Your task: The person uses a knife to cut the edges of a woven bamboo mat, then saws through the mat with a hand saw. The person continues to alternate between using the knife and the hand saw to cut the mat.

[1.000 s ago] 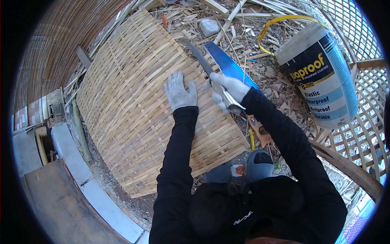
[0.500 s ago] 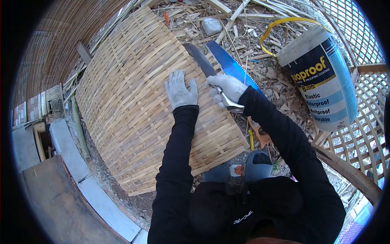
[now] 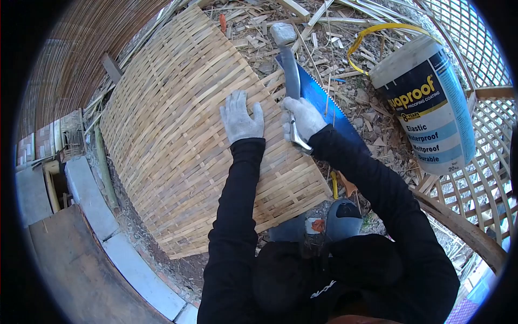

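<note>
A large woven bamboo mat (image 3: 178,129) lies in front of me. My left hand (image 3: 240,116), in a grey glove, rests flat on it with fingers stretched out. Near the mat's right edge, my gloved right hand (image 3: 304,119) is closed round the handle of a machete (image 3: 291,75). Its blade points away from me, just beyond the mat edge, and partly covers the blue blade of a hand saw (image 3: 329,110) on the ground. My forearm hides the lower part of the saw.
A white coating bucket (image 3: 423,102) with a yellow handle stands at the right beside a bamboo lattice (image 3: 488,146). Bamboo scraps and a grey stone (image 3: 283,33) lie on the ground beyond. Concrete blocks (image 3: 143,275) line the left side, near a brown board (image 3: 81,264).
The machete has swung from pointing across the mat's edge to pointing straight away, off the mat. My right hand has turned with it. My left hand has stayed almost in place.
</note>
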A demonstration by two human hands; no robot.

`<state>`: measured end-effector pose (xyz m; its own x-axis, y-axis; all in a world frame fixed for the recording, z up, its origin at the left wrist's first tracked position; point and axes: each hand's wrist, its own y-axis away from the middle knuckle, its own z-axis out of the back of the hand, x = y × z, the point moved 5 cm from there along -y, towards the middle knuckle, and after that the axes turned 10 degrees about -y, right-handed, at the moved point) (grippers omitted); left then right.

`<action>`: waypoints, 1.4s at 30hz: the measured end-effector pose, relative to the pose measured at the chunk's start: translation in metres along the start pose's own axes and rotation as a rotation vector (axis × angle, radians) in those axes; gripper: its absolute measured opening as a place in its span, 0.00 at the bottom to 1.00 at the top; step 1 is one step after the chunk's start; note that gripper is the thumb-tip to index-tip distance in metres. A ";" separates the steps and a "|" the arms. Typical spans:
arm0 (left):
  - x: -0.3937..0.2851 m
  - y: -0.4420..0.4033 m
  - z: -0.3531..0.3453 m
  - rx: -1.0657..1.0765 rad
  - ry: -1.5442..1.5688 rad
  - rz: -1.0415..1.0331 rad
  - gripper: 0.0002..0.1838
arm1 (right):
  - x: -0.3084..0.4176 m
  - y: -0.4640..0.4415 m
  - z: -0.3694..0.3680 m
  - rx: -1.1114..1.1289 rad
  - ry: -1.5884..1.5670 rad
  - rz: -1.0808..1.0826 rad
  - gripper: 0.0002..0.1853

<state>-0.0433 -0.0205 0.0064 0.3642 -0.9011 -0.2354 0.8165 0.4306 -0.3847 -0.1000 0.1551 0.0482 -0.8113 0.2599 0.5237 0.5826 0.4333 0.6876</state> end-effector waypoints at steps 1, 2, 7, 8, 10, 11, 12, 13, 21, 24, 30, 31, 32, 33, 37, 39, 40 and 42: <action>0.001 0.000 0.000 0.000 0.000 0.000 0.29 | -0.003 0.000 -0.001 0.061 0.055 -0.070 0.12; 0.001 0.001 -0.001 0.001 0.002 -0.002 0.29 | -0.004 0.002 0.001 0.119 0.108 -0.139 0.12; 0.000 0.000 -0.002 0.015 0.007 -0.002 0.29 | 0.005 0.004 -0.005 0.158 0.046 -0.141 0.11; 0.001 0.001 -0.002 0.016 0.008 0.001 0.29 | 0.002 0.006 -0.005 0.055 -0.038 -0.015 0.10; 0.000 0.000 0.001 0.022 0.003 0.007 0.29 | -0.008 -0.002 0.000 0.098 -0.006 -0.012 0.09; -0.002 0.000 0.002 0.025 0.003 0.009 0.29 | -0.010 -0.005 0.005 0.117 0.010 -0.009 0.09; -0.002 0.000 0.000 0.023 0.007 0.004 0.29 | -0.006 -0.003 0.007 0.303 0.098 -0.264 0.09; -0.001 0.000 -0.001 0.019 0.008 0.001 0.29 | -0.001 -0.005 0.009 0.267 0.111 -0.234 0.09; -0.001 0.000 -0.002 0.011 0.020 -0.002 0.29 | 0.001 -0.007 0.004 0.162 0.071 -0.075 0.12; 0.001 0.003 -0.001 0.005 0.016 -0.007 0.28 | 0.006 0.006 -0.001 0.141 0.098 -0.211 0.11; -0.002 0.001 0.000 0.012 -0.002 0.001 0.28 | -0.001 -0.001 0.001 0.188 0.094 -0.150 0.13; -0.002 0.001 -0.002 0.011 -0.005 -0.004 0.29 | 0.000 0.002 0.001 0.243 0.120 -0.237 0.14; 0.000 0.002 -0.003 0.012 -0.012 -0.006 0.29 | 0.001 0.001 0.002 0.225 0.117 -0.216 0.14; 0.001 0.002 -0.001 0.011 -0.008 -0.005 0.29 | 0.000 0.000 0.003 0.207 0.113 -0.196 0.14; 0.001 0.003 -0.001 0.018 0.004 -0.012 0.29 | 0.004 0.009 0.005 0.166 0.120 -0.110 0.14; 0.000 0.001 0.000 0.003 0.001 -0.008 0.28 | 0.009 0.007 0.007 0.258 0.114 -0.138 0.14; -0.002 0.001 0.002 -0.007 -0.004 -0.005 0.28 | 0.011 0.008 0.008 0.239 0.212 -0.088 0.15; -0.003 0.000 0.004 -0.014 -0.014 -0.003 0.28 | 0.015 0.013 0.007 0.201 0.401 0.016 0.16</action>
<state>-0.0424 -0.0175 0.0107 0.3680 -0.9029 -0.2220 0.8111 0.4285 -0.3981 -0.1055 0.1705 0.0615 -0.6962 -0.0700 0.7144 0.5420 0.6013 0.5871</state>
